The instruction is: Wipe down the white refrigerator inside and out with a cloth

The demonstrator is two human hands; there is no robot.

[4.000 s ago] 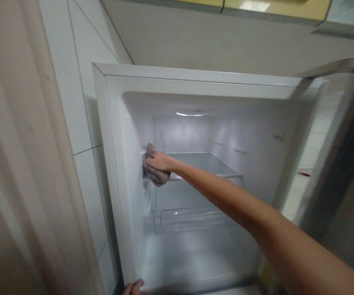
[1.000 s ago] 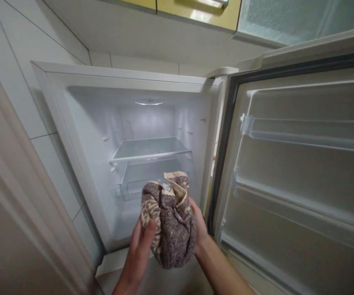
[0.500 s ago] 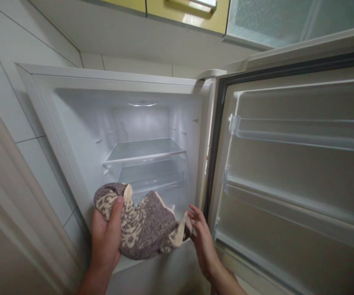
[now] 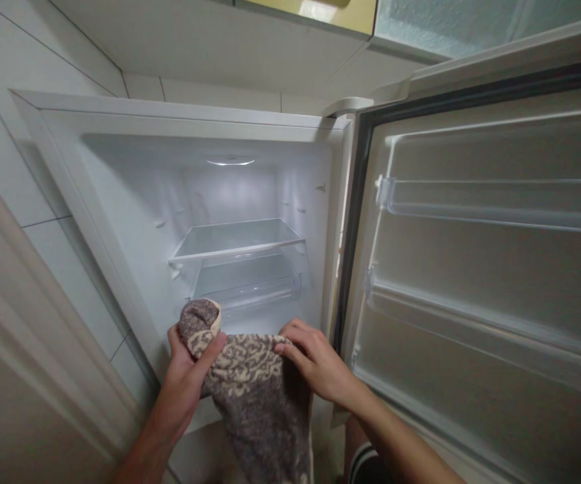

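A grey-brown towel (image 4: 264, 410) with a cream scroll pattern hangs between my hands, in front of the open fridge (image 4: 189, 114). My left hand (image 4: 189, 366) is closed on its bunched, rolled end, thumb on top. The fingers of my right hand (image 4: 313, 353) pinch the towel's upper edge further right. Below that edge the cloth drops down past the bottom of the view. Behind the towel are the fridge's glass shelf (image 4: 240, 238) and a clear drawer front (image 4: 250, 290) lower down.
The fridge door (image 4: 486, 269) stands wide on the right, with clear door racks (image 4: 496, 205) on its inner side. Tiled wall (image 4: 43, 175) runs along the left. A yellow cupboard (image 4: 315, 12) hangs overhead. Part of a leg (image 4: 365, 464) shows at the bottom.
My right hand has taken hold of the towel's edge, and the cloth has unfolded and now hangs down. My left hand keeps its grip. The view has tipped slightly downward.
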